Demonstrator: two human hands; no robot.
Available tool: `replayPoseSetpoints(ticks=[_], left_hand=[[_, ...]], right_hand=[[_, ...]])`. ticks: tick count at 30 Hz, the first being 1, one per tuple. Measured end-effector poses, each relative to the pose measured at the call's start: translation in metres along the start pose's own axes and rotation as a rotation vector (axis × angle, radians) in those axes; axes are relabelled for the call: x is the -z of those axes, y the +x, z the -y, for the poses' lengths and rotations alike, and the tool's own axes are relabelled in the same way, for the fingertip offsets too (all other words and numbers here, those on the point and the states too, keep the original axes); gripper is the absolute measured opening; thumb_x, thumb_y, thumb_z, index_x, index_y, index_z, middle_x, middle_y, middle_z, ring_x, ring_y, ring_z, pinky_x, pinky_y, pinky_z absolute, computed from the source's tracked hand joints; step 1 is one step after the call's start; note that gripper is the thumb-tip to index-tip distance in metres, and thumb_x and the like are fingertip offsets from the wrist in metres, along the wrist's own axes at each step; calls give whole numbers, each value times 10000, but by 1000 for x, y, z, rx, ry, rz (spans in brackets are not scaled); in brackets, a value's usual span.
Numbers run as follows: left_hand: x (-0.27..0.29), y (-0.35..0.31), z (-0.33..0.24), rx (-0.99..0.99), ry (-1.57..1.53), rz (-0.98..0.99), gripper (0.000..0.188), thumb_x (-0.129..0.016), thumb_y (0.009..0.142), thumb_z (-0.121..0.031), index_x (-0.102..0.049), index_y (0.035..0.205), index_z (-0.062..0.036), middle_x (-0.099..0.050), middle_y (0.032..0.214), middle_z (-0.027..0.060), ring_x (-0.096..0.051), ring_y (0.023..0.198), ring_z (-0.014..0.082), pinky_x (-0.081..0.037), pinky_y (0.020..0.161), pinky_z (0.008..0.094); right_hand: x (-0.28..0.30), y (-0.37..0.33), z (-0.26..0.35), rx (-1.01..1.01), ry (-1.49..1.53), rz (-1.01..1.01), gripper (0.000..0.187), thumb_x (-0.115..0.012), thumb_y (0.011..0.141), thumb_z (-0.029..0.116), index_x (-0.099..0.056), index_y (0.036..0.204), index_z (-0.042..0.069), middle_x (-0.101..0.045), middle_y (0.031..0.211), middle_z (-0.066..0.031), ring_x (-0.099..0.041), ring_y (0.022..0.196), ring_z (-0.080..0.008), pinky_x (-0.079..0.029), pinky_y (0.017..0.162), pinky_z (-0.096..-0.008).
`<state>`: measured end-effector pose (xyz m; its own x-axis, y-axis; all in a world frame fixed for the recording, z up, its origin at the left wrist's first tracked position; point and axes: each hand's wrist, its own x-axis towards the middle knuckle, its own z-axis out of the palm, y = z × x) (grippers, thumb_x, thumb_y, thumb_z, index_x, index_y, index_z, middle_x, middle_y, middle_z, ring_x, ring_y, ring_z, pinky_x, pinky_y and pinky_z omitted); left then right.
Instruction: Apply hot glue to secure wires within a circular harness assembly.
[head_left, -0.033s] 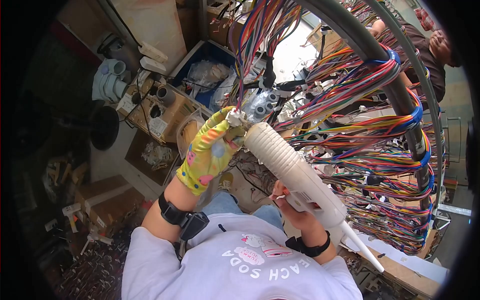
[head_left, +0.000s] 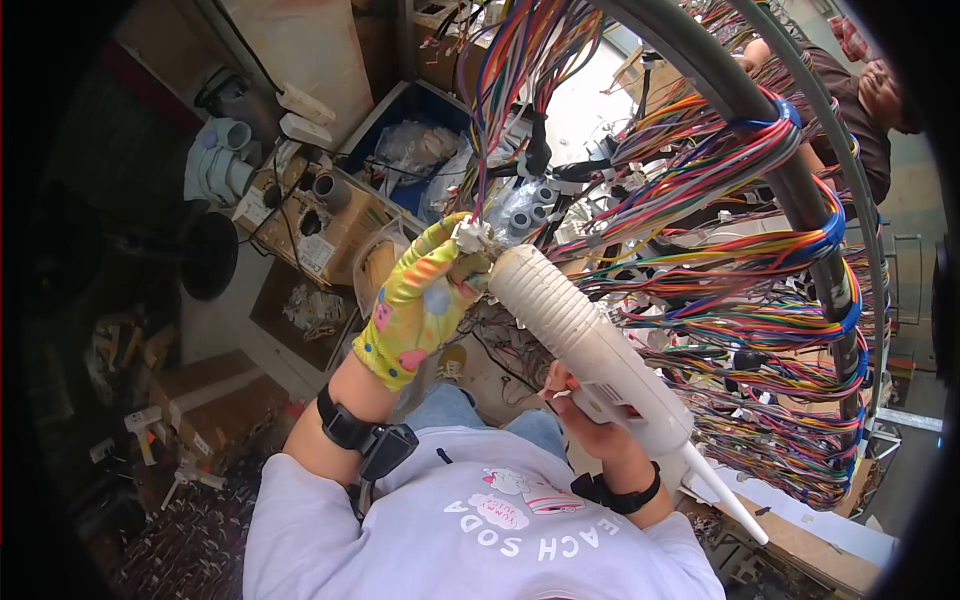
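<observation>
My left hand [head_left: 418, 305], in a yellow glove with colourful spots, is raised at the middle of the view with its fingers closed on a white connector [head_left: 472, 237] at the lower end of a hanging wire bundle [head_left: 485, 110]. A whitish heat gun [head_left: 600, 345] with a ribbed front end points up and left, its nozzle end close beside the connector. My bare right hand [head_left: 588, 425] grips it from below; the gun's body hides part of the fingers. Its white cord sleeve [head_left: 728, 494] runs down to the right.
On the right, a dark metal rack bar [head_left: 815, 215] carries several thick bundles of coloured wires [head_left: 720, 245]. A blue crate [head_left: 385, 110] with plastic bags and a cardboard box [head_left: 300, 225] stand at the left. Another person [head_left: 850, 110] is at the far right.
</observation>
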<state>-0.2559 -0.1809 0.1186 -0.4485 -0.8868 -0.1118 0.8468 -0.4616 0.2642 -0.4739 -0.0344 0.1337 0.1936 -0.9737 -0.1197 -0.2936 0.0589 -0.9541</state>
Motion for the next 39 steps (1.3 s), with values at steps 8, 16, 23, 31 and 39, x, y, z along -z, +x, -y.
replayPoseSetpoints(ticks=[8, 16, 23, 31, 39], left_hand=[[-1, 1, 1, -13, 34, -12, 297, -535, 902, -80, -535, 1200, -71, -590, 1121, 82, -586, 1013, 196, -473, 833, 317], [-1, -1, 2, -1, 46, -35, 309, -546, 890, -67, -538, 1198, -81, -593, 1118, 69, -584, 1012, 188, -467, 808, 297], [-5, -1, 1, -17, 49, -28, 300, -556, 879, -69, -550, 1179, -87, -605, 1087, 60, -580, 979, 160, -450, 748, 261], [-4, 2, 5, -113, 34, -86, 256, -550, 893, -101, -557, 1148, -73, -603, 1085, 67, -580, 972, 165, -468, 813, 294], [3, 3, 1, -107, 47, -47, 269, -511, 905, -87, -524, 1174, -101, -585, 1133, 110, -572, 1050, 253, -457, 921, 401]], right_hand=[[-7, 12, 19, 92, 410, -37, 295, -496, 782, -123, -443, 976, 92, -470, 887, -74, -498, 840, -185, -485, 737, -338], [0, 4, 1, 100, -57, 20, 422, -531, 884, 166, -432, 1273, 35, -596, 1106, -92, -583, 1007, -165, -453, 903, -313], [-12, 13, 23, -116, 614, -108, 290, -490, 774, -154, -428, 940, 76, -471, 877, -60, -496, 839, -172, -492, 749, -320], [-3, 13, 24, -23, 137, -11, 268, -506, 787, -136, -430, 924, 82, -477, 884, -61, -497, 854, -173, -481, 755, -307], [-4, 7, 7, -33, 110, -122, 179, -672, 785, 135, -671, 964, 136, -671, 927, 13, -635, 875, -138, -484, 786, -274]])
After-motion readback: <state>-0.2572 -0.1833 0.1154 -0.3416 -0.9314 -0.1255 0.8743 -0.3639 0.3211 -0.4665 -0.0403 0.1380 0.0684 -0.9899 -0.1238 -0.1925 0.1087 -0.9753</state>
